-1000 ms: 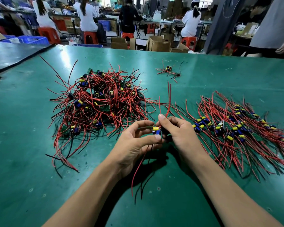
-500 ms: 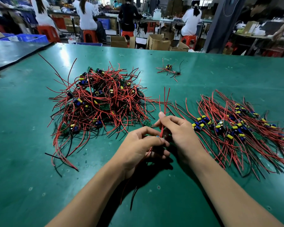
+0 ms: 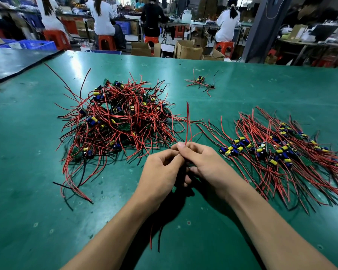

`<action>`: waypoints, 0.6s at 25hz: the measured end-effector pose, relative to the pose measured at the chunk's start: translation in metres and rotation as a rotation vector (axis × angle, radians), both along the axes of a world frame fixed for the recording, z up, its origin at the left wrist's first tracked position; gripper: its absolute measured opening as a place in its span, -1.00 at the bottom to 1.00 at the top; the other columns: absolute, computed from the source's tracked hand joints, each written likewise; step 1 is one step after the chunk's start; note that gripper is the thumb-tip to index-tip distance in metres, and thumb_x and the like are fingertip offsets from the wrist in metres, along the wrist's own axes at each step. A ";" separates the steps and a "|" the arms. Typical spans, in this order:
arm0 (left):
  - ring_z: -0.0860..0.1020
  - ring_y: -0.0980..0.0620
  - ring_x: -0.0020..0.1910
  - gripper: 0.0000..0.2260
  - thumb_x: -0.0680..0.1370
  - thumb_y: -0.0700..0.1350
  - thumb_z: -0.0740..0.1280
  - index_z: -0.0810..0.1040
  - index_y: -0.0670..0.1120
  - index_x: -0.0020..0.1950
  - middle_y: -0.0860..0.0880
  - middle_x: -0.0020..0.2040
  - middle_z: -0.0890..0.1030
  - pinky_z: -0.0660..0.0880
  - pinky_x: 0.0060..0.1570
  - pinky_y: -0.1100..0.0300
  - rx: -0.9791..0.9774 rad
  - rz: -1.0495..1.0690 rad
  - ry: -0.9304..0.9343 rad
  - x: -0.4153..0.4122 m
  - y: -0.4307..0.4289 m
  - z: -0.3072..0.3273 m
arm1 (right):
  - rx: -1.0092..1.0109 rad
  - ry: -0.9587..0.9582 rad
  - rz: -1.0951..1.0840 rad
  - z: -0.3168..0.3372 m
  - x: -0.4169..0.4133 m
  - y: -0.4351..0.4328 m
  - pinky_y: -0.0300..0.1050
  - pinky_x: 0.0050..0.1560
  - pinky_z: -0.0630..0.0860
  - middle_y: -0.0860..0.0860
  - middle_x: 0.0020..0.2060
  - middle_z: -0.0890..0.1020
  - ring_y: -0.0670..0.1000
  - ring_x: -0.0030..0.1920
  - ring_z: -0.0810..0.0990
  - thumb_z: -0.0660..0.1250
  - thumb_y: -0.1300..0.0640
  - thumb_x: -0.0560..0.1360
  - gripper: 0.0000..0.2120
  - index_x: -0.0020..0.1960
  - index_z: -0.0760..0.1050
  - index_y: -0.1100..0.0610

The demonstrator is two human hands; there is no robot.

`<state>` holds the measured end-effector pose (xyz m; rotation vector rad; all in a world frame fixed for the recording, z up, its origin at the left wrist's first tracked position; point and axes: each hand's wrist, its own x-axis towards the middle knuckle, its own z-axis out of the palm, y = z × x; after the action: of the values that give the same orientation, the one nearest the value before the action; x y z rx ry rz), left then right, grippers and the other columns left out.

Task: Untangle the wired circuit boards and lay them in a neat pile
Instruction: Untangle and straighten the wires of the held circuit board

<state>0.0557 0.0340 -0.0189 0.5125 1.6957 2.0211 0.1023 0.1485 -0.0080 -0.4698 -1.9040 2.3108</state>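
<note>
Presently two piles lay: tangled heap [image 3: 117, 121], combed pile [image 3: 281, 151]; left hand [image 3: 160, 172] and right hand [image 3: 209, 164] pinched one board's red wires [image 3: 187, 121].

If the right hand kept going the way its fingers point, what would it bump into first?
Probably the left hand, whose fingertips meet the right hand around the held wires. Past that lies the tangled heap, though depth is hard to judge.

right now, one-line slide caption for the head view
Left hand and right hand hold red wires between the tangled heap and the neat pile on a green table.
</note>
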 end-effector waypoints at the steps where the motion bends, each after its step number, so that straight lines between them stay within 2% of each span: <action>1: 0.51 -0.05 -0.54 -0.80 0.62 -0.23 0.29 0.61 -0.32 -0.12 -0.20 -0.40 0.58 0.49 -0.56 0.21 0.007 0.008 0.020 -0.002 -0.001 0.000 | 0.021 -0.005 0.013 -0.001 0.000 0.000 -0.19 -0.53 0.43 0.10 -0.41 0.53 0.00 -0.56 0.45 0.35 -0.06 0.59 -0.67 0.02 0.60 0.24; 5: 0.52 -0.02 -0.53 -0.81 0.57 -0.29 0.34 0.66 -0.28 -0.20 -0.13 -0.33 0.62 0.47 -0.54 0.23 0.028 -0.029 0.065 -0.003 -0.004 0.000 | 0.004 -0.041 0.068 0.001 0.001 -0.001 -0.22 -0.46 0.50 0.08 -0.32 0.67 -0.03 -0.43 0.59 0.29 -0.10 0.62 -0.65 -0.03 0.73 0.12; 8: 0.52 -0.01 -0.52 -0.82 0.56 -0.32 0.34 0.65 -0.31 -0.21 -0.07 -0.24 0.66 0.47 -0.53 0.24 0.043 -0.064 0.041 -0.002 -0.004 0.001 | 0.016 -0.057 0.068 0.004 -0.001 0.002 -0.22 -0.46 0.51 0.09 -0.35 0.67 -0.03 -0.46 0.59 0.22 -0.13 0.64 -0.58 -0.03 0.73 0.13; 10: 0.56 -0.03 -0.46 -0.82 0.55 -0.32 0.35 0.66 -0.29 -0.24 -0.04 -0.19 0.69 0.47 -0.51 0.26 0.035 -0.083 0.025 -0.002 -0.004 0.001 | 0.000 -0.071 0.035 0.005 -0.002 0.004 -0.21 -0.46 0.51 0.10 -0.35 0.66 -0.01 -0.47 0.58 0.17 -0.14 0.66 -0.52 -0.10 0.73 0.14; 13: 0.56 0.00 -0.50 -0.83 0.54 -0.30 0.36 0.65 -0.26 -0.24 -0.11 -0.36 0.64 0.44 -0.52 0.28 -0.009 -0.091 0.047 -0.002 -0.006 0.000 | -0.070 -0.070 -0.060 0.007 -0.003 0.009 -0.15 -0.40 0.55 0.07 -0.28 0.68 -0.02 -0.38 0.62 0.10 -0.14 0.68 -0.42 -0.26 0.70 0.14; 15: 0.52 0.00 -0.54 -0.86 0.54 -0.28 0.37 0.64 -0.29 -0.20 -0.13 -0.40 0.61 0.44 -0.50 0.27 -0.027 -0.100 0.075 -0.002 -0.007 0.000 | -0.204 -0.072 -0.067 0.010 -0.004 0.013 -0.17 -0.38 0.57 0.06 -0.25 0.72 -0.04 -0.36 0.65 0.05 -0.14 0.69 -0.36 -0.30 0.70 0.14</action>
<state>0.0538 0.0271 -0.0189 0.6578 1.7036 1.9283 0.0986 0.1617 0.0020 -0.6358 -1.6599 2.4871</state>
